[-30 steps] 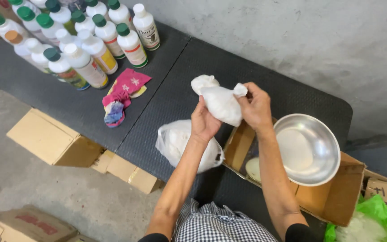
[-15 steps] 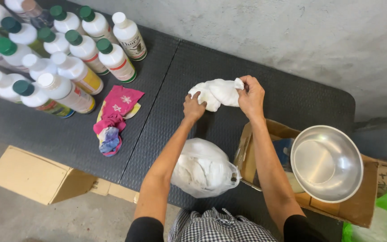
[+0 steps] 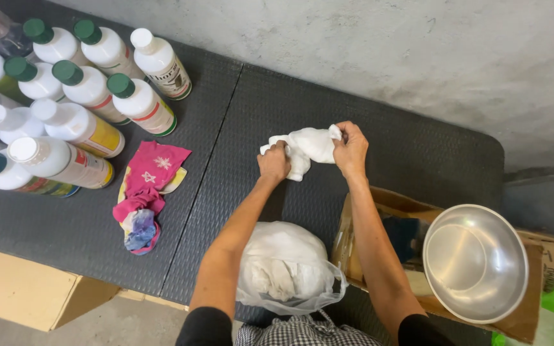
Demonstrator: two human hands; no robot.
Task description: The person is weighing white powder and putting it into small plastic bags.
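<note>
Both hands on it: left hand (image 3: 274, 163) and right hand (image 3: 351, 148) each clench an end of the small white cloth bundle (image 3: 308, 146), far side of the dark ribbed table (image 3: 418, 154). Far left, white plastic bottles (image 3: 78, 96) crowd together; a pink rag (image 3: 149, 179) lies beside them. Near, a clear plastic bag (image 3: 286, 269) holds white cloth. Right, a steel bowl (image 3: 476, 263) sits on a cardboard box (image 3: 379, 211).

White labelled bottles (image 3: 65, 109) stand far left; a brown cardboard box (image 3: 379, 211) sits lower right.
</note>
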